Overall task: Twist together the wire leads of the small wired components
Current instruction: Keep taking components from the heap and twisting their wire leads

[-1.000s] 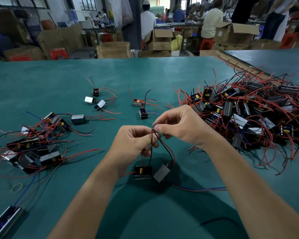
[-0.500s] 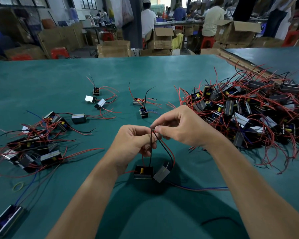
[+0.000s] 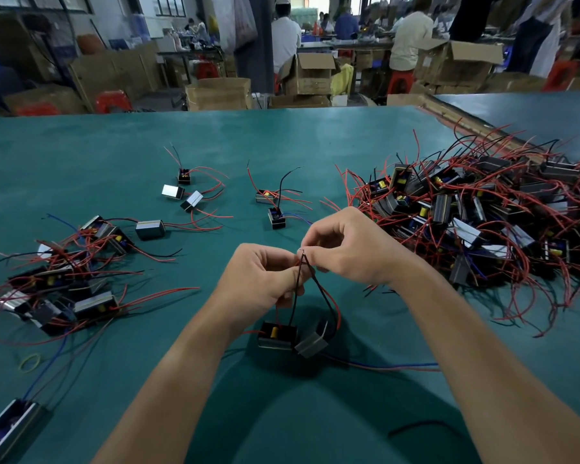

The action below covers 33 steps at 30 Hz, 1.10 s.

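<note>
Head view: left hand (image 3: 265, 279) and right hand (image 3: 352, 251) pinch wire leads (image 3: 303, 260) above two components (image 3: 277, 335) near the table's (image 3: 114, 145) front edge.

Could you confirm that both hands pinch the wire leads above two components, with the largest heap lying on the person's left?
Not quite: the head view shows the largest heap on the person's right. The left hand and right hand do pinch the wire leads above the two components.
</note>
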### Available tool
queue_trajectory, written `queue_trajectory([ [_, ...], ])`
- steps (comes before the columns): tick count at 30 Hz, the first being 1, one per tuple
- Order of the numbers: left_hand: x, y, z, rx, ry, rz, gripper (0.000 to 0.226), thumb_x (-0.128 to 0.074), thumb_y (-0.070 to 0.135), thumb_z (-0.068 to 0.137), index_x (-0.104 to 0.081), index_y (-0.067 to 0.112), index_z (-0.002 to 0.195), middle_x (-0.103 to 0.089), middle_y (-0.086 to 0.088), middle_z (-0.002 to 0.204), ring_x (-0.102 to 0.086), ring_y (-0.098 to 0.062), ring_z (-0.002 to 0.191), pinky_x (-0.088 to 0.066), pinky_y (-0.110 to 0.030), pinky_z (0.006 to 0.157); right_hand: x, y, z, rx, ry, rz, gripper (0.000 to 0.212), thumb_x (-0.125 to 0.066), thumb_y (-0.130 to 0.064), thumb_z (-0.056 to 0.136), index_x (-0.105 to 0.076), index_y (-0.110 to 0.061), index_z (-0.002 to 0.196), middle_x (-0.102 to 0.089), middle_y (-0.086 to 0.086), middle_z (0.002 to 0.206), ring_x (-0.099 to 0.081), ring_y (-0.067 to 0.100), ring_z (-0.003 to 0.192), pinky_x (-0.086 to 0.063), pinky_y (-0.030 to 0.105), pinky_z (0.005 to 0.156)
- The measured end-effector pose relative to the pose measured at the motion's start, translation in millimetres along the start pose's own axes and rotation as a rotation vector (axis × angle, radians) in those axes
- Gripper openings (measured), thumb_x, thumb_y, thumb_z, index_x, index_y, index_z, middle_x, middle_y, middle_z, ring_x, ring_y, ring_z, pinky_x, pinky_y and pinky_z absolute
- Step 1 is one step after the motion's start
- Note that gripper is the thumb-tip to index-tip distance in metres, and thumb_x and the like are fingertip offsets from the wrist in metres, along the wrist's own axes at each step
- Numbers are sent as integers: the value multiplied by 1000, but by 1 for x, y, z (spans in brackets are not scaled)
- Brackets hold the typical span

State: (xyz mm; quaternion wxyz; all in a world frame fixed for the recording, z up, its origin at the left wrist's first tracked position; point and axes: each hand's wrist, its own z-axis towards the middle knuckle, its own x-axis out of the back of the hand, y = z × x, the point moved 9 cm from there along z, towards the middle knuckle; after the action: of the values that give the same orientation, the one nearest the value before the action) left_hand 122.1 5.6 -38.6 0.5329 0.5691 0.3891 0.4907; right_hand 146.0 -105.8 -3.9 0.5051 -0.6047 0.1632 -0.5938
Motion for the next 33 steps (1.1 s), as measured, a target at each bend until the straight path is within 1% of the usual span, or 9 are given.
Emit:
queue_trajectory([
  [4,1,1,1,-15,33,44,21,-70,8,86,-72,10,66,-58,1,49,-44,-10,42,-41,-18,42,1,6,1,-66,22,50,18,-67,-5,85,-68,-2,68,-59,7,55,-51,19,54,-42,34,57],
  [8,4,4,2,-42,78,36,21,-69,5,86,-71,12,66,-58,2,48,-45,-7,39,-40,-16,41,1,11,2,-141,46,138,21,-63,-2,89,-65,-1,68,-56,8,57,-52,17,53,-50,32,57],
  [10,5,5,1,-56,90,33,24,-68,5,87,-71,14,65,-57,2,48,-45,-9,40,-40,-17,41,-1,16,2,-212,30,199,24,-61,-2,91,-64,-4,67,-52,2,54,-50,15,52,-51,28,56],
  [12,5,6,1,-67,92,35,26,-66,2,88,-71,15,66,-57,1,48,-44,-12,40,-39,-18,41,-5,20,0,-285,-4,262,29,-57,-2,92,-61,-8,63,-51,-1,51,-48,15,51,-52,29,56],
  [17,4,6,1,-78,72,26,27,-59,-6,88,-70,12,71,-57,-1,50,-43,-13,38,-39,-18,40,-12,24,-4,-393,-65,376,30,-53,-5,92,-59,-8,63,-53,5,59,-47,16,52,-55,28,54],
  [20,3,4,2,-69,57,10,21,-59,-5,89,-68,7,74,-58,-1,50,-44,-12,38,-40,-18,40,-6,25,-1,-320,-12,328,25,-61,-9,93,-59,-10,68,-55,0,56,-49,13,49,-53,25,54],
  [23,4,1,3,-50,49,-3,15,-61,-2,89,-67,4,77,-59,-1,51,-45,-12,38,-41,-19,41,4,20,1,-187,63,290,15,-70,-6,88,-62,-9,75,-61,2,62,-54,15,52,-52,26,57],
  [27,5,-1,3,-53,46,-6,14,-63,0,89,-68,5,77,-60,-1,51,-45,-11,38,-42,-19,41,5,13,3,-86,37,205,12,-69,-6,88,-69,-5,77,-64,-1,62,-57,14,55,-52,25,59],
  [33,8,-1,5,-50,68,-10,14,-64,0,88,-69,6,76,-60,-3,52,-46,-12,38,-42,-19,41,6,8,1,-47,5,95,15,-70,-9,88,-70,-3,75,-63,0,59,-56,13,55,-48,26,57],
])
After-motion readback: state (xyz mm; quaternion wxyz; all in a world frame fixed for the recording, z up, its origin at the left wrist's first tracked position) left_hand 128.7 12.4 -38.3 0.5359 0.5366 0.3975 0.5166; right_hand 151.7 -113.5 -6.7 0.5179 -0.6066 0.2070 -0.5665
